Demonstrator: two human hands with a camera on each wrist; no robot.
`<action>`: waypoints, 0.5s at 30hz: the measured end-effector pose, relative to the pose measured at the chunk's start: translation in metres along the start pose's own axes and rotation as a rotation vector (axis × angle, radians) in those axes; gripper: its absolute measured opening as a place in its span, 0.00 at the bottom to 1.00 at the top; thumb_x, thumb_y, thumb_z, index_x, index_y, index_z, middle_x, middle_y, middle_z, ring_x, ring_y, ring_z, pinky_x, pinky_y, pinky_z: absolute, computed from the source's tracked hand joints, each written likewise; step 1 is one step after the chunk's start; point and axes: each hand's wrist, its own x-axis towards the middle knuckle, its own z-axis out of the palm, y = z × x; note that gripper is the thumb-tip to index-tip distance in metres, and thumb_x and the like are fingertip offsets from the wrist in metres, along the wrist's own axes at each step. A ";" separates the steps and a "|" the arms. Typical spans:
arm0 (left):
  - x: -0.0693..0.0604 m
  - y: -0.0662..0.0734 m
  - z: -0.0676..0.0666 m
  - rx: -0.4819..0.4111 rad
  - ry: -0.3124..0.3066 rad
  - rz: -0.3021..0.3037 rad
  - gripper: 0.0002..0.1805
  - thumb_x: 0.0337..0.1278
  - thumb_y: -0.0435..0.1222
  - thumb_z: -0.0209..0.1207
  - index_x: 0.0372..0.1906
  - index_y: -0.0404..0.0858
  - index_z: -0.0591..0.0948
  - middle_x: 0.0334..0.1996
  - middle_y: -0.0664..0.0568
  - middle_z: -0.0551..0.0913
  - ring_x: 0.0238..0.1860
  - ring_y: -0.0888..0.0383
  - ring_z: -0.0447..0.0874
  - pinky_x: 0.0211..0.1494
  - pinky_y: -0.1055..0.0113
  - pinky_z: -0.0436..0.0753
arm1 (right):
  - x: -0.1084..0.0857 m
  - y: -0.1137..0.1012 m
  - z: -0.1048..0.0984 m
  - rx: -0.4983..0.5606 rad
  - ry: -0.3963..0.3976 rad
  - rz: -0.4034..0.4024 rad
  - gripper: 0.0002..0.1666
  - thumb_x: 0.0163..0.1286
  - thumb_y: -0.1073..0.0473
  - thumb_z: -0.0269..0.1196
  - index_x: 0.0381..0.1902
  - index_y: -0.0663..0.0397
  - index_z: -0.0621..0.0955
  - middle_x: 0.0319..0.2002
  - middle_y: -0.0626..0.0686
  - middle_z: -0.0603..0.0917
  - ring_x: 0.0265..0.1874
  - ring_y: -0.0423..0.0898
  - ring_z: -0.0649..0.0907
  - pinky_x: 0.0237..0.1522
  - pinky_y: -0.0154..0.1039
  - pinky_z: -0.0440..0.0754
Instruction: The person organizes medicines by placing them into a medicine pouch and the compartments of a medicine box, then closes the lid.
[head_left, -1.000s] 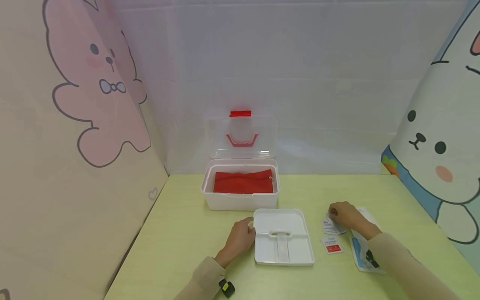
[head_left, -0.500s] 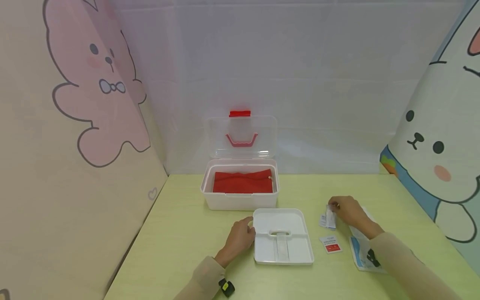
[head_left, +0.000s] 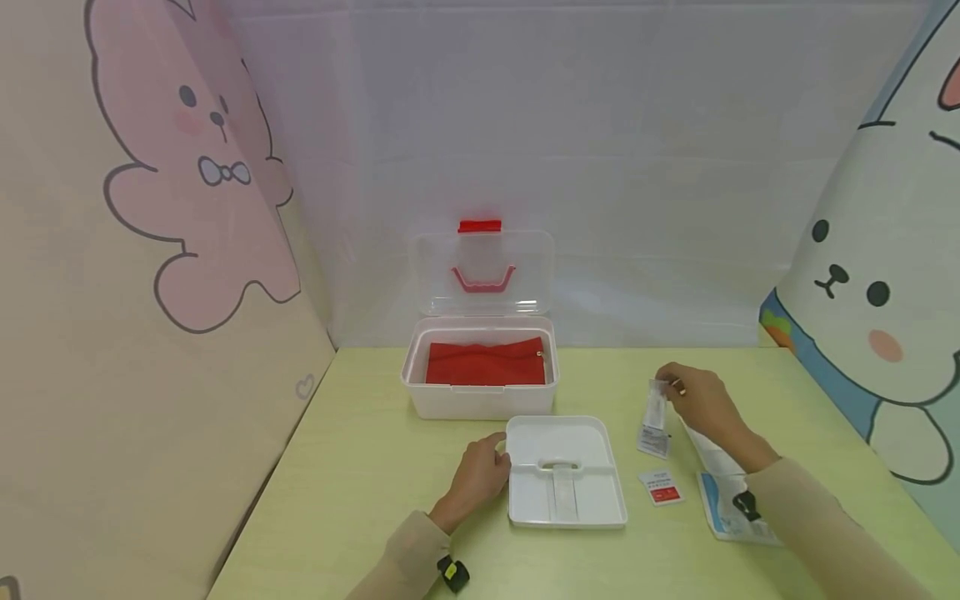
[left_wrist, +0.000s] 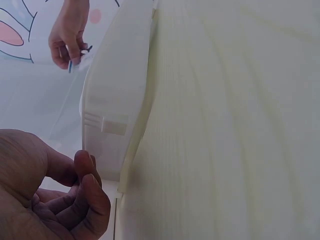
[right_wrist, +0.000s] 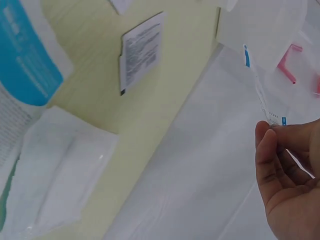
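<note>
My left hand (head_left: 480, 471) holds the left edge of a white plastic tray (head_left: 532, 500), its curled fingertips at the rim in the left wrist view. Over on the right, my right hand (head_left: 701, 404) pinches a small clear-and-white packet (head_left: 656, 404) by its top end. The packet hangs down, seen nearly edge-on in the right wrist view (right_wrist: 259, 92). Below it lies a printed sachet (right_wrist: 142, 50) on the table. A sachet with a red band (head_left: 662, 490) is nearer the front. Partly hidden under my right forearm is a blue-and-white package (head_left: 716, 508).
Behind the tray stands a white box (head_left: 480, 404) with its clear lid (head_left: 532, 275) raised and a red cloth-like item (head_left: 486, 365) inside. A clear-and-white pouch (right_wrist: 65, 175) lies next to the blue-and-white package. Printed sheets (head_left: 637, 167) surround the table.
My right hand has lifted the small packet off the sachet beneath it and moved it up and away from me. The left hand and tray have stayed put.
</note>
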 end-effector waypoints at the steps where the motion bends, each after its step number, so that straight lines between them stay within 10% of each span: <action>1: 0.000 0.000 0.000 0.001 0.002 0.000 0.22 0.61 0.30 0.53 0.60 0.28 0.76 0.11 0.61 0.66 0.11 0.67 0.61 0.14 0.73 0.59 | 0.000 -0.003 -0.002 0.007 0.007 -0.006 0.10 0.66 0.70 0.61 0.45 0.61 0.82 0.38 0.64 0.87 0.34 0.58 0.86 0.34 0.52 0.83; 15: 0.001 0.001 0.000 0.009 0.000 0.000 0.22 0.62 0.31 0.52 0.61 0.28 0.76 0.10 0.61 0.66 0.11 0.67 0.61 0.14 0.73 0.59 | -0.003 -0.059 -0.010 0.097 0.062 -0.127 0.08 0.63 0.69 0.65 0.41 0.55 0.83 0.34 0.54 0.88 0.26 0.46 0.86 0.28 0.35 0.82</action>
